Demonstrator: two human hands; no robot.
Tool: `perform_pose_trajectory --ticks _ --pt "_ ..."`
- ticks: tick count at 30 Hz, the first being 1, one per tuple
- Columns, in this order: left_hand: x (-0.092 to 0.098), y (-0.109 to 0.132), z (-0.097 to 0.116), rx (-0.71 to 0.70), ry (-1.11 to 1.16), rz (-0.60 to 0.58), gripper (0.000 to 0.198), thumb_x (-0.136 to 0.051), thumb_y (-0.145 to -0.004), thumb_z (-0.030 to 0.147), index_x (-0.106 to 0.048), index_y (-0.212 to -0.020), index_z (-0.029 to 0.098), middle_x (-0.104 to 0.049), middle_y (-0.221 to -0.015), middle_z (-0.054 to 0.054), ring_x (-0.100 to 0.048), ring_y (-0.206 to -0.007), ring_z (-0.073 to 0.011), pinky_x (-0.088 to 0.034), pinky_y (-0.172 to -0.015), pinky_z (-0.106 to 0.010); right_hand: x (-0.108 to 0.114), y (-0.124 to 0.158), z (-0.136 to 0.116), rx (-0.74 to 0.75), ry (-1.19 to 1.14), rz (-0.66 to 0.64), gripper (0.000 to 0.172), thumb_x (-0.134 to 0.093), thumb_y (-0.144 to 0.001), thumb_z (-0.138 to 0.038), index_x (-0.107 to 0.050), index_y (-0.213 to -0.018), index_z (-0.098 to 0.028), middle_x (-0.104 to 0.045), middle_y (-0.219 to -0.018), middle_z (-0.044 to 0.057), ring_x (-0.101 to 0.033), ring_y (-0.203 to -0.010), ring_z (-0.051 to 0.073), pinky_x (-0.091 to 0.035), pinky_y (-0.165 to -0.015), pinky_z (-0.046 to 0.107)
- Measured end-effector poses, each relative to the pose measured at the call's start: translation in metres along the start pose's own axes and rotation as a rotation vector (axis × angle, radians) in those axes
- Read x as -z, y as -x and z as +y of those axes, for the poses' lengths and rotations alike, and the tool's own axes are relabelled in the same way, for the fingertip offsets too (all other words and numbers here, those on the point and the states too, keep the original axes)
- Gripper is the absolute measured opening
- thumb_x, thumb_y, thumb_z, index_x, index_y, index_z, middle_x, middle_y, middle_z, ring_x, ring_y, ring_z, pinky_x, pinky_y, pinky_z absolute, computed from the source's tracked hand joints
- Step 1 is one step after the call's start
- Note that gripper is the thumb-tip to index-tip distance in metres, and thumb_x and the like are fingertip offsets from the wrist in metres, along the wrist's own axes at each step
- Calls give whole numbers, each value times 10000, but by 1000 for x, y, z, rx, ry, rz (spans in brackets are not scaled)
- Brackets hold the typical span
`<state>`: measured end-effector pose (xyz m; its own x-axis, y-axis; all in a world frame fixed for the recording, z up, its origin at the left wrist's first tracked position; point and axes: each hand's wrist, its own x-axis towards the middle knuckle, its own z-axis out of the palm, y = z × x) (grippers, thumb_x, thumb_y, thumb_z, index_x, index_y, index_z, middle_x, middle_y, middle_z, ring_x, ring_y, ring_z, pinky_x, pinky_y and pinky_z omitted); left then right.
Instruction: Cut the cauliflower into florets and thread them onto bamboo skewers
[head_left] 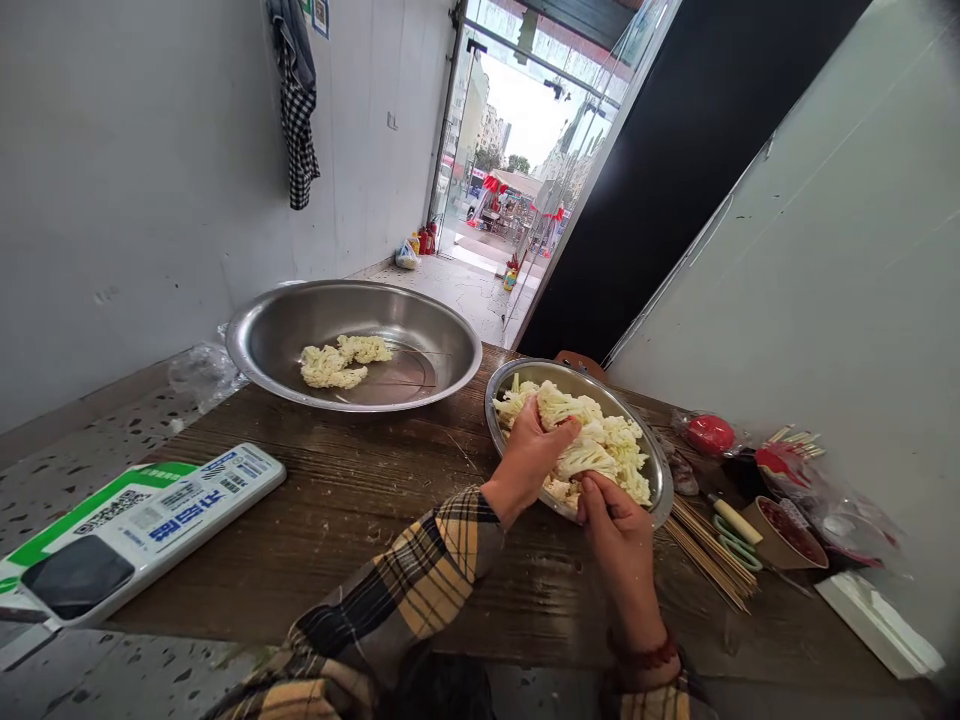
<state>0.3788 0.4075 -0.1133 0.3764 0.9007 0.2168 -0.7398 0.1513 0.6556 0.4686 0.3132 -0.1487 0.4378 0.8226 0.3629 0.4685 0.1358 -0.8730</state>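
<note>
My left hand (531, 452) holds a cauliflower piece (589, 455) over the smaller metal bowl (658, 478), thumb across its top. Fingers pinched together, my right hand (619, 530) grips the stem side of the same piece near the bowl's front rim. More cauliflower florets (622, 440) fill that bowl beneath both hands. To the left, a large metal basin (442, 365) contains a few pieces of cauliflower (330, 367).
Bamboo skewers (709, 550), green-handled scissors (736, 540), a brown paper bowl (787, 535) and plastic-wrapped items lie right of the small bowl. A white device (187, 520) rests at the left. A wall (847, 300) rises behind the table's right side.
</note>
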Motion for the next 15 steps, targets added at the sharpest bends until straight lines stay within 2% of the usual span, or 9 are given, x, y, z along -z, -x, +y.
perform_pose_trajectory --ticks 5,8,12,15 --pt "4 -9 8 -20 -13 147 433 -714 -662 246 -520 -1047 206 -602 -858 6 -555 -680 -105 -455 -630 -231 0 1 0 -3 17 3 332 -523 -847 -441 -676 -769 -156 -484 -527 -35 -456 -523 122 -375 -553 245" --pt "7 -13 8 -51 -41 128 363 -701 -677 247 -543 -1000 196 -590 -831 6 -547 -694 -108 -448 -639 -233 -1 1 2 -25 -5 14 345 -526 -842 -449 -692 -848 -147 -496 -538 -33 -463 -533 127 -382 -557 248" --pt "10 -14 7 -99 -131 84 284 -717 -674 262 -580 -905 173 -599 -806 -1 -548 -721 -119 -436 -685 -241 -1 1 4 -37 -11 12 363 -521 -843 -459 -702 -839 -144 -486 -531 -32 -443 -524 125 -363 -532 242" --pt "11 -14 7 -91 -210 68 224 -701 -698 281 -580 -841 158 -597 -770 -7 -533 -690 -117 -424 -662 -243 0 1 5 -40 -6 13 361 -517 -851 -454 -703 -855 -145 -484 -534 -34 -442 -529 123 -364 -539 240"
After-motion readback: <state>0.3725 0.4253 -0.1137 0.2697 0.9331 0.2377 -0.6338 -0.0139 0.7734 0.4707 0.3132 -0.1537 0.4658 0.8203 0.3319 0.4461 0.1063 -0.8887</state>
